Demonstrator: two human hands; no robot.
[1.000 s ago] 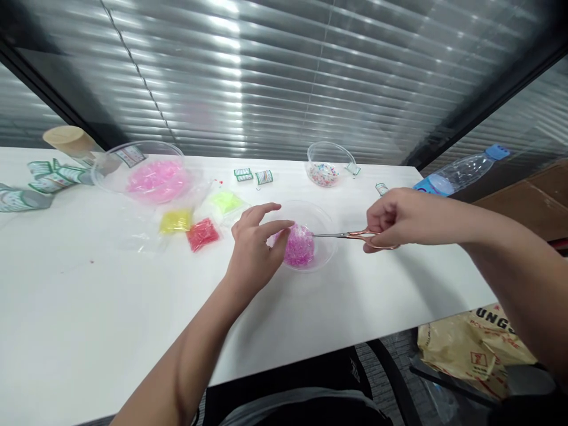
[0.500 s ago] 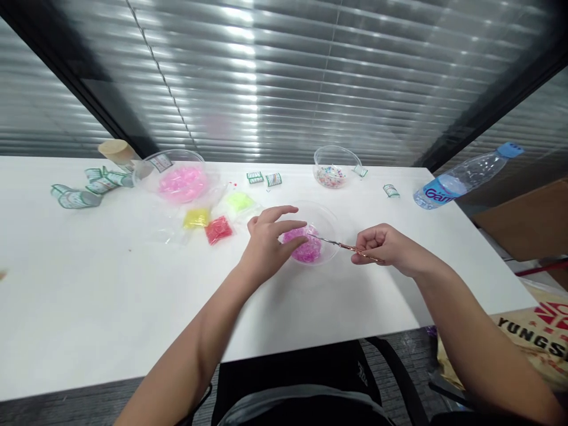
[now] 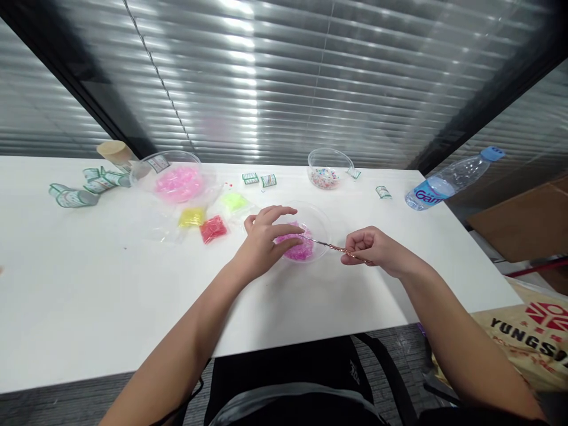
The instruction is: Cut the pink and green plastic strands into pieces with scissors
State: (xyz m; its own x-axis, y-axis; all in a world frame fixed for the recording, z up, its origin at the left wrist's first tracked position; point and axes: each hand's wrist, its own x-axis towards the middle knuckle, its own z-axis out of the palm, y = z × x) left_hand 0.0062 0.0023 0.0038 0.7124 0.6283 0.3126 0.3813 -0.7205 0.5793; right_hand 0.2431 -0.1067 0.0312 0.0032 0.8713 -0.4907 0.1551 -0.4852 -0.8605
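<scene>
My left hand (image 3: 266, 239) hovers over the near clear plastic bowl (image 3: 327, 220), its fingers spread and curved. Its thumb and index fingertips stand slightly apart, one on each side of a thin silver tip. That tip belongs to slim scissors (image 3: 339, 249) with coppery handles, seen edge-on. My right hand (image 3: 366, 247) is closed around the handles, to the right of the bowl. Pink-purple beads (image 3: 302, 251) lie in the bowl, partly hidden by my left fingers. Whether anything tiny is between the left fingertips is too small to tell.
Behind stand a bowl of pink pieces (image 3: 180, 183) and a bowl of multicoloured beads (image 3: 325, 178). Yellow (image 3: 192, 218), red (image 3: 213, 229) and lime (image 3: 234, 202) packets lie left. A water bottle (image 3: 448, 182) stands tilted-looking at right; a wooden-lidded jar (image 3: 114, 151) and small labelled packets (image 3: 73, 196) are far left.
My left thumb and index fingertips have come closer together around the scissors' tip. The whole view has shifted slightly; the right hand keeps its hold on the scissors.
</scene>
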